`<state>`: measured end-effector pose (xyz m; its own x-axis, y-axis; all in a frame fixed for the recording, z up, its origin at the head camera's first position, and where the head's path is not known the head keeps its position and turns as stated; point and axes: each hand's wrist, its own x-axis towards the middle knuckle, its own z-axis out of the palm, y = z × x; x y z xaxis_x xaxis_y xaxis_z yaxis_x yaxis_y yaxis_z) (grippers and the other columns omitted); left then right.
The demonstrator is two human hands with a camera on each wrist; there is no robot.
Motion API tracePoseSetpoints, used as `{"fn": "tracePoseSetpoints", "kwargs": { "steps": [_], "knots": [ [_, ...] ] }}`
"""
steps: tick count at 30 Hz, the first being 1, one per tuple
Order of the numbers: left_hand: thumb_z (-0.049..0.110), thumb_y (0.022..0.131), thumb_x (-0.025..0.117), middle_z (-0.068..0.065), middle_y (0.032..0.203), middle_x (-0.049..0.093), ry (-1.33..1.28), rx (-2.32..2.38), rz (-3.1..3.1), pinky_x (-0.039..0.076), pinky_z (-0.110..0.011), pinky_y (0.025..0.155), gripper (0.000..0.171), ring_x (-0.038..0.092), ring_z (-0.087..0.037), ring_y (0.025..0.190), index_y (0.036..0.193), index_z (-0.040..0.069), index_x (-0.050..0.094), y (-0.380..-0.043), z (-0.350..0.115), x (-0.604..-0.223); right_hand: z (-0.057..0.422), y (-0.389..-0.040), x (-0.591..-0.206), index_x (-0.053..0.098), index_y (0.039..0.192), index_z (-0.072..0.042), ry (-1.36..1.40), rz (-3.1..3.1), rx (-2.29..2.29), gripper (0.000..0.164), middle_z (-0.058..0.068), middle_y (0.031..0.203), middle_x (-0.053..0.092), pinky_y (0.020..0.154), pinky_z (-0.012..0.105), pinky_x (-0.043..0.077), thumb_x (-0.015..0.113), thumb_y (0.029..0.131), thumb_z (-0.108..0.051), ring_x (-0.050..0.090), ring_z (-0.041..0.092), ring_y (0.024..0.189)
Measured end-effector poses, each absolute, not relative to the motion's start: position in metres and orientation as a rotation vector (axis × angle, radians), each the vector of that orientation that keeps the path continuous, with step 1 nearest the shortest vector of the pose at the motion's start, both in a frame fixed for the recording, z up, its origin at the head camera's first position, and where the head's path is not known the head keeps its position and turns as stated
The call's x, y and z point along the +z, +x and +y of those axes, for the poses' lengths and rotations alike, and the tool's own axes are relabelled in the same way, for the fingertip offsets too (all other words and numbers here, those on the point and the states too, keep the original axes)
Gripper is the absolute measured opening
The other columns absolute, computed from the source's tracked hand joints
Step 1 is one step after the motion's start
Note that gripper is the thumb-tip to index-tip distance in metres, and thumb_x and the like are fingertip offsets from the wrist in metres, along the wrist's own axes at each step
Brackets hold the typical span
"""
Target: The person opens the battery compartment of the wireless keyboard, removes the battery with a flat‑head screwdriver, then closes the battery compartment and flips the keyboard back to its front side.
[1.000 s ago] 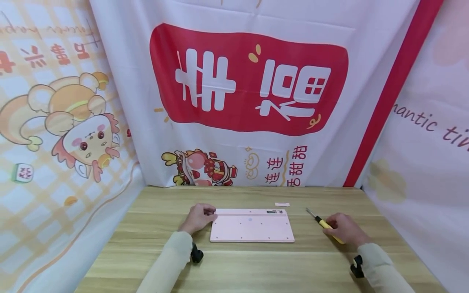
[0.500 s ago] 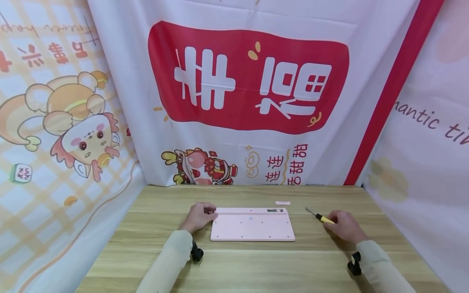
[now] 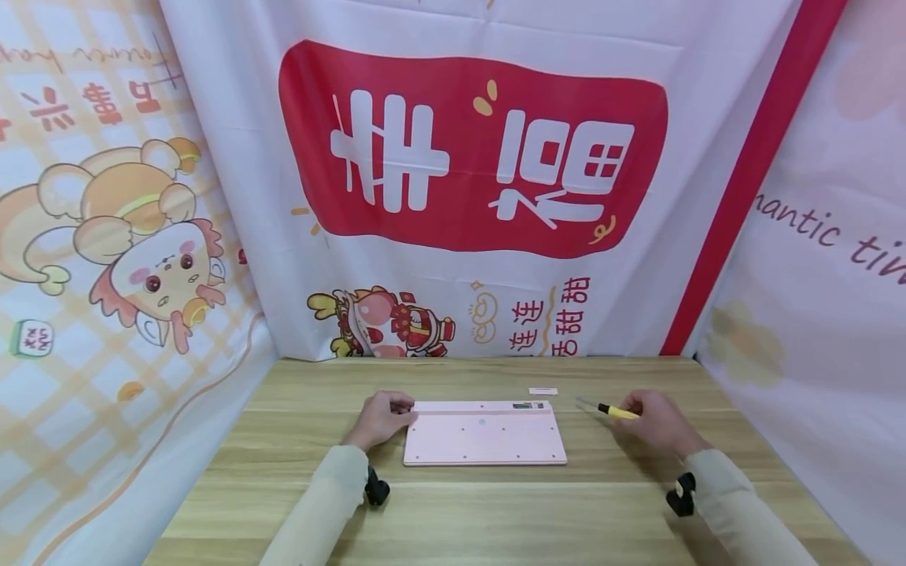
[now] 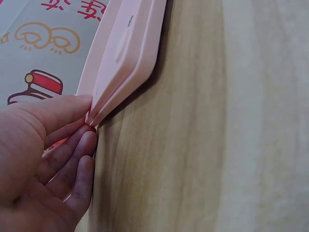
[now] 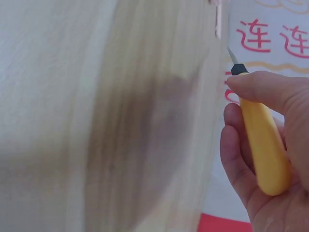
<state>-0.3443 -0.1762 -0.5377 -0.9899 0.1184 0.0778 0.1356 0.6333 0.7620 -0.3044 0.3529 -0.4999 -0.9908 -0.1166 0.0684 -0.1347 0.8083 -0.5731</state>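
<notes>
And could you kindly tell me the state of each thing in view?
Pink device: dotted face up
Compartment in the device: uncovered, inside showing
Small pink strip: lying apart, beyond the device
Yellow-handled tool: held, tip clear of the device
Left hand: pinching the device's corner
Right hand: gripping the tool's handle

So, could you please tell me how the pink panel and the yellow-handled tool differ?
The pink panel is broad and flat; the yellow-handled tool is slim, with a pointed tip. The left hand pinches the pink panel at a corner, while the right hand grips the yellow-handled tool by its handle. Each is held by one hand.
</notes>
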Motion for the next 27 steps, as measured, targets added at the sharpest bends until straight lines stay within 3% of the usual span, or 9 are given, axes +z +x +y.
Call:
{"fn": "tracePoseSetpoints", "kwargs": {
  "steps": [16,27],
  "knots": [
    [0.016,0.094,0.08,-0.003,0.106,0.077,-0.193,-1.322,-2.835,0.06,-0.039,0.09,0.024,0.069,-0.016,0.096,0.117,0.009,0.079,-0.344,-0.177,-0.535,0.303,-0.308,-0.446,0.071,0.09,-0.012,0.431,-3.01,0.766,0.014,0.0,0.087,0.07,0.074,0.032,0.055,0.085,0.088,-0.013,0.06,0.016,0.077],
    [0.016,0.094,0.081,-0.002,0.106,0.077,-0.177,-1.329,-2.839,0.06,-0.039,0.091,0.024,0.069,-0.015,0.096,0.117,0.01,0.079,-0.344,-0.176,-0.537,0.269,-0.312,-0.434,0.071,0.086,-0.01,0.609,-2.966,0.655,0.015,-0.002,0.081,0.069,0.071,0.03,0.052,0.086,0.084,-0.011,0.058,0.012,0.074]
  ]
}}
